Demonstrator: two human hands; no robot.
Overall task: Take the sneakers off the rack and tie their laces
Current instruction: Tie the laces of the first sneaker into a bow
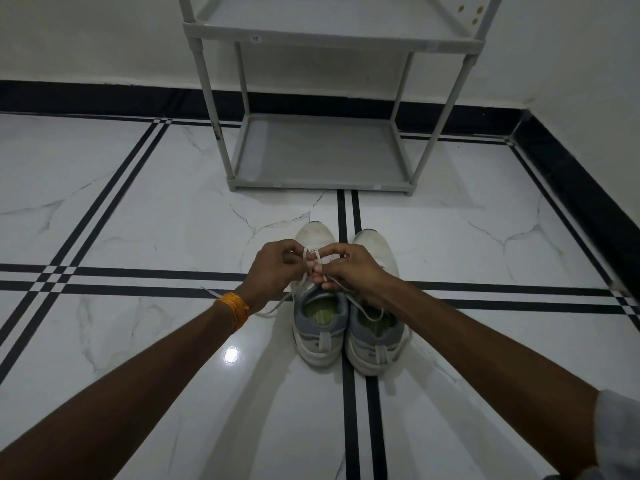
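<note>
Two white and grey sneakers stand side by side on the floor, toes pointing away from me. Over the left sneaker (319, 327), my left hand (273, 268) and my right hand (349, 271) both pinch its white lace (313, 259), which is looped between my fingers. One loose lace end trails left across the floor past my wrist. The right sneaker (375, 336) has a slack lace lying across its opening. My hands hide the tongue area of the left sneaker.
A grey shoe rack (322, 183) stands against the white wall just beyond the sneakers, its two visible shelves bare. The floor (138, 220) is glossy white marble with black stripes. A black skirting runs along the walls, with a corner at the right.
</note>
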